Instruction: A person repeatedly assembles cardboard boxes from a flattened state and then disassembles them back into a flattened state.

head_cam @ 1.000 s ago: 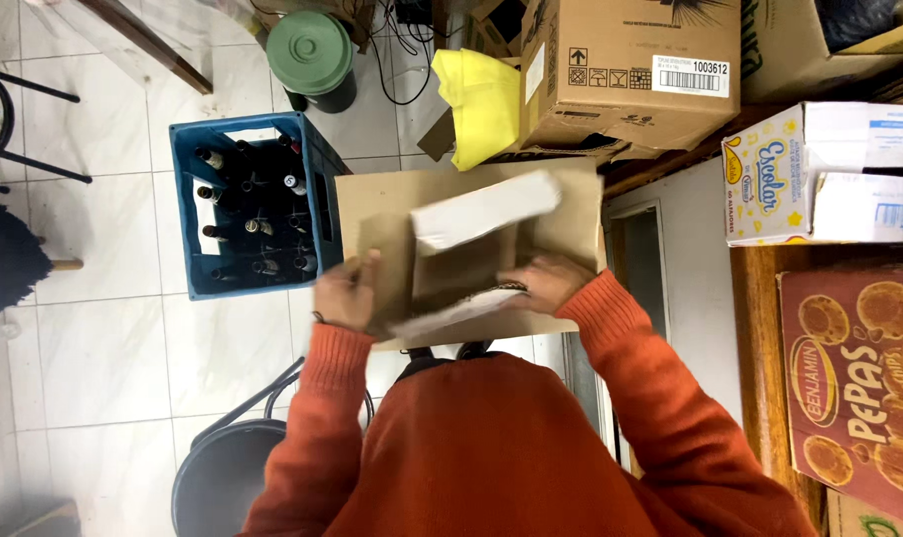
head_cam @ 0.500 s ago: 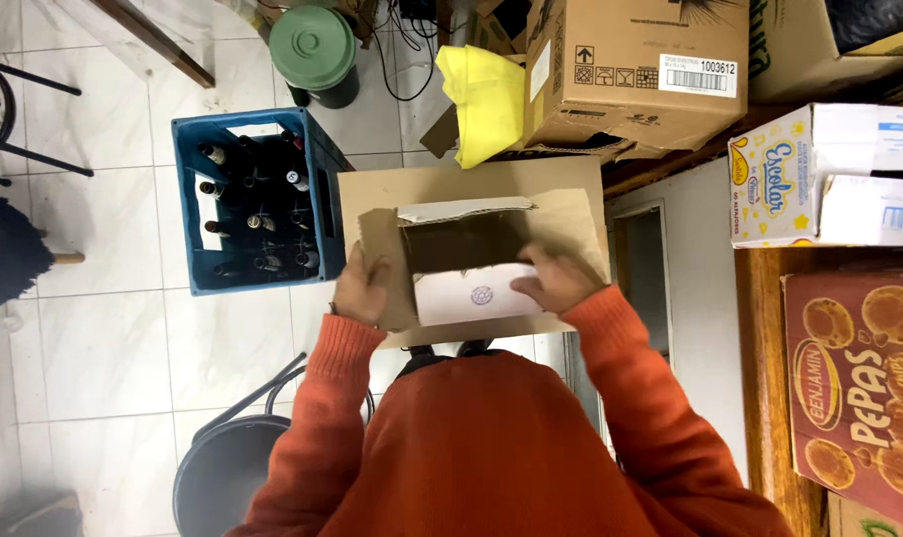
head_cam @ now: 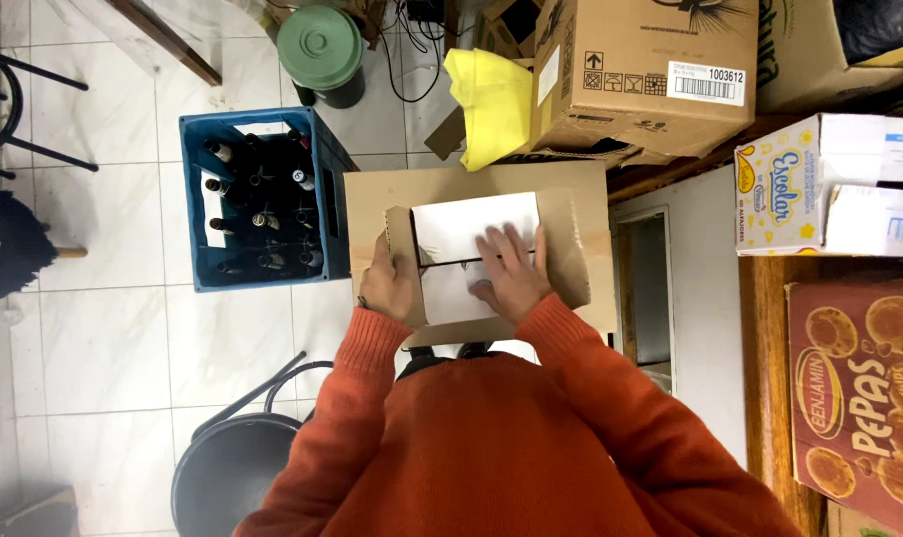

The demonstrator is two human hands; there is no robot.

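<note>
Pressing right hand flat on white flaps | left hand gripping cardboard box edge | crate beside

Matt brown cardboard box with smooth white flaps; blue plastic crate of glossy glass bottles; glossy floor tiles.

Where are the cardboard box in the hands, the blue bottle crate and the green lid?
cardboard box (head_cam: 571, 214), head view, on its brown right flap.
blue bottle crate (head_cam: 195, 209), head view, on its left wall.
green lid (head_cam: 319, 45), head view, on the middle of its top.
</note>
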